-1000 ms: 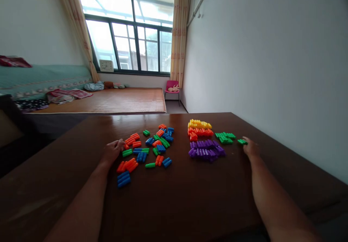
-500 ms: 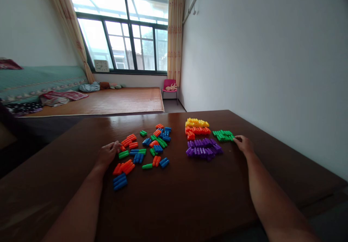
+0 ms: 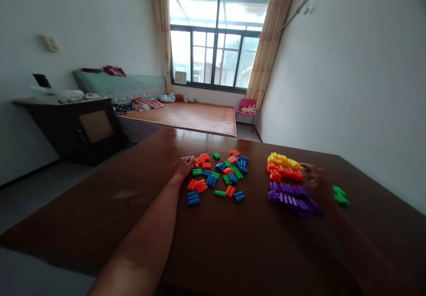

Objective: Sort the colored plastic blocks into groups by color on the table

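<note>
Resting on the table [image 3: 239, 236], the left hand [image 3: 183, 165] is at the left side of the mixed blocks [image 3: 212, 181], just beside a clump of orange blocks [image 3: 201, 159]. Its fingers are bent in, and I cannot tell if they pinch a block or only touch one. The mixed blocks are blue, green and orange, and they lie loose in the middle of the table.

The right hand [image 3: 317, 183] is blurry. It is at the right ends of the rows, with its fingertips close to the yellow row [image 3: 284, 159]. A speck of green shows at the hand, but I cannot tell if it is gripping a block. The orange row [image 3: 285, 171] lies on the near side of the yellow one, and the purple blocks [image 3: 293, 196] lie nearer again. The green pile [image 3: 340, 196] is to the right, partly behind the hand.

A wide strip of brown wood runs between the mixed blocks and the rows. More wood spreads to the left and near edges. All the blocks lie well inside the near edge. The white wall [image 3: 349, 87] stands past the right edge.
</note>
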Demonstrator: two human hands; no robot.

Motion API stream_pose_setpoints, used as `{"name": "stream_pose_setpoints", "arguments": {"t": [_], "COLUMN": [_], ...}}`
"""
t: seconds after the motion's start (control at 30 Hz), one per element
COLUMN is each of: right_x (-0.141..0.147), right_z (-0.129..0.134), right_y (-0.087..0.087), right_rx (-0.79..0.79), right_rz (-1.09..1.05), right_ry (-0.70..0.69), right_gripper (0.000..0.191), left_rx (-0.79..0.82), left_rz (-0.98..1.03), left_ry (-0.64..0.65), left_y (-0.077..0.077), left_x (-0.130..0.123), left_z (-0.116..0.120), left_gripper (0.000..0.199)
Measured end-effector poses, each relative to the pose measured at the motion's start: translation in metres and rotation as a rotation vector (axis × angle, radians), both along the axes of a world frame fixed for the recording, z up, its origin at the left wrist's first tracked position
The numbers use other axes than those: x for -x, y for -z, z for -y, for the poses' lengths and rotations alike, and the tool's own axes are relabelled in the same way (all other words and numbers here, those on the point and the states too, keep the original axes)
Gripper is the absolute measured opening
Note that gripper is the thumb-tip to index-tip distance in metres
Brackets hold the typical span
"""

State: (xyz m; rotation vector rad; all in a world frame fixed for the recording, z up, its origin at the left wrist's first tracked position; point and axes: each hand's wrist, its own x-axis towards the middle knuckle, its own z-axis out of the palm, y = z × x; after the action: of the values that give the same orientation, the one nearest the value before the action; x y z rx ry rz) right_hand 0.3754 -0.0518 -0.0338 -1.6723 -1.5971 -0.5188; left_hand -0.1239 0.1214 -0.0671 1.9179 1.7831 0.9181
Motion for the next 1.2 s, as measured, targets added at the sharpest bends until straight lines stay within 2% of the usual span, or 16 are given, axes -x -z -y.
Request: {"name": "stream_pose_setpoints", "arguments": {"t": [0.07, 0.13, 0.2, 0.27, 0.33, 0.43, 0.5, 0.6, 0.7, 0.8, 0.9, 0.97, 1.0, 1.07, 1.13, 1.2], "right_x": [0.074, 0.143, 0.198, 0.239, 0.265, 0.284, 0.288, 0.287, 0.272, 0.237, 0.176, 0.122, 0.092, 0.027, -0.036, -0.087], "right_z": [-0.028, -0.059, -0.091, -0.124, -0.153, -0.183, -0.191, -0.190, -0.172, -0.141, -0.106, -0.082, -0.070, -0.045, -0.020, 0.002], "right_y": [-0.012, -0.018, -0.019, -0.018, -0.016, -0.010, -0.006, -0.007, -0.016, -0.025, -0.026, -0.022, -0.019, -0.011, 0.002, 0.017], "right_rx": [0.152, 0.300, 0.398, 0.483, 0.573, 0.679, 0.700, 0.688, 0.591, 0.439, 0.344, 0.251, 0.181, 0.010, -0.143, -0.211], "right_rz": [0.038, 0.082, 0.139, 0.188, 0.226, 0.252, 0.255, 0.258, 0.140, -0.097, -0.362, -0.554, -0.640, -0.757, -0.784, -0.770], "right_ry": [-0.296, -0.490, -0.573, -0.530, -0.425, -0.306, -0.291, -0.304, -0.287, -0.324, -0.424, -0.421, -0.376, -0.200, 0.041, 0.296], "right_gripper": [0.033, 0.028, 0.026, 0.026, 0.027, 0.029, 0.030, 0.032, 0.032, 0.029, 0.029, 0.032, 0.033, 0.036, 0.037, 0.034], "left_rx": [0.008, 0.013, 0.010, 0.009, 0.016, 0.029, 0.038, 0.044, 0.034, 0.022, 0.001, -0.014, -0.016, -0.013, -0.006, -0.009], "left_rz": [0.019, 0.026, 0.015, -0.013, -0.038, -0.050, -0.043, -0.021, -0.009, -0.013, 0.007, 0.015, 0.014, 0.011, 0.012, 0.017], "left_ry": [0.002, 0.002, 0.002, -0.012, -0.030, -0.057, -0.066, -0.069, -0.051, -0.014, 0.017, 0.033, 0.044, 0.055, 0.059, 0.067], "left_y": [0.002, 0.003, 0.004, 0.004, 0.003, 0.000, -0.003, -0.006, -0.007, -0.005, -0.001, 0.000, 0.001, 0.000, -0.002, -0.004], "left_x": [-0.001, -0.001, -0.001, -0.002, -0.002, -0.003, -0.004, -0.004, -0.004, -0.001, 0.002, 0.004, 0.004, 0.005, 0.005, 0.006], "left_z": [0.000, 0.000, 0.000, 0.001, 0.002, 0.005, 0.006, 0.008, 0.008, 0.005, -0.003, -0.008, -0.009, -0.010, -0.008, -0.006], "left_gripper": [0.048, 0.048, 0.048, 0.048, 0.047, 0.044, 0.042, 0.038, 0.039, 0.043, 0.045, 0.047, 0.048, 0.050, 0.051, 0.052]}}
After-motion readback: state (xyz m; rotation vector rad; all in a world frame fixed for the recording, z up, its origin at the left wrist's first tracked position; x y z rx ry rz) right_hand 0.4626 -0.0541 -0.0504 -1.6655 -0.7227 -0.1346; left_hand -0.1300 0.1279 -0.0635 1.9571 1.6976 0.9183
